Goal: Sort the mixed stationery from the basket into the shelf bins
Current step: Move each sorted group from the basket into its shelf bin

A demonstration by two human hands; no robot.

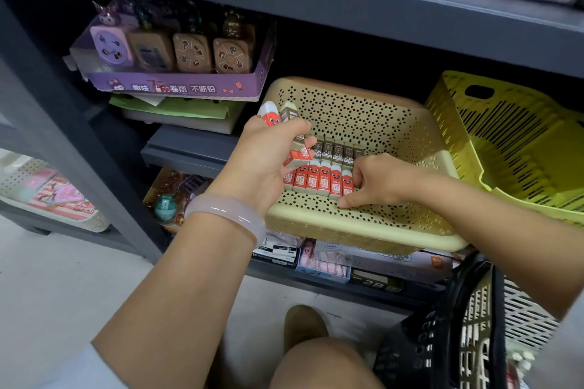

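Observation:
A beige perforated bin sits on the shelf, pulled forward. Inside it lie two neat rows: red-and-white erasers in front, brown 2B erasers behind. My left hand hovers over the bin's left side and grips a bundle of erasers, red and brown ones mixed. My right hand is down in the bin, fingers curled round the rightmost red eraser in the front row, fingertips touching the bin floor. The black basket stands at the lower right, its contents mostly hidden.
A yellow-green slotted bin stands to the right of the beige one. A purple display box of sharpeners sits on the left. Boxed goods fill the shelf below. My knee and shoe are under the bin.

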